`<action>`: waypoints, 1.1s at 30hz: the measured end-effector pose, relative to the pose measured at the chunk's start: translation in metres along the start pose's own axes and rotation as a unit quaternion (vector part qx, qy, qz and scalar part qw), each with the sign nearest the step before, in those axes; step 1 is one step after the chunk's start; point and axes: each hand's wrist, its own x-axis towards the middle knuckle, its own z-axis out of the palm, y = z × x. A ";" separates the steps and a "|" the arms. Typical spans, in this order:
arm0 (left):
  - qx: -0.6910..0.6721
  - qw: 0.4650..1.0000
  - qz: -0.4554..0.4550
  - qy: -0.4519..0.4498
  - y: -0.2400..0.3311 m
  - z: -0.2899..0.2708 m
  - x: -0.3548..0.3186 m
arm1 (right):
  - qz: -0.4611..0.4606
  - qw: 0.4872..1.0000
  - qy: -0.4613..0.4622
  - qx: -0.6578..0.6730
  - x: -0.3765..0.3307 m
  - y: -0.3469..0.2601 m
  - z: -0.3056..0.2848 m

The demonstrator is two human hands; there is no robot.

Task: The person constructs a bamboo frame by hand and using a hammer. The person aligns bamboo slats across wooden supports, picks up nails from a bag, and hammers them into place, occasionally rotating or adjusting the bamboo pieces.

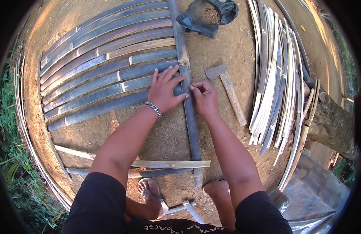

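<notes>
Left hand (163, 90) lies flat, fingers spread, over the near ends of the grey bamboo slats (106, 74), fingertips touching the long bamboo pole (188, 97) that runs across them on the bare dirt ground (223, 54). Right hand (205, 97) rests on the pole's other side, its grip pressed together at the fingertips against the pole; whether it pinches anything small cannot be told. A hatchet (227, 91) lies just right of that hand, a pile of pale split strips (272, 78) further right, a dark bag (207, 15) near the pole's far end.
</notes>
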 end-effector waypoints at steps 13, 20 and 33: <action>-0.080 0.991 -0.043 0.101 0.018 0.020 -0.005 | -0.195 0.965 -0.015 -0.176 -0.002 -0.006 -0.001; -0.085 0.988 -0.068 0.111 0.020 0.023 -0.002 | -0.255 0.940 -0.015 -0.227 -0.003 -0.010 -0.005; -0.086 0.989 -0.077 0.093 0.023 0.021 -0.002 | -0.175 0.935 0.138 -0.275 -0.015 0.017 -0.052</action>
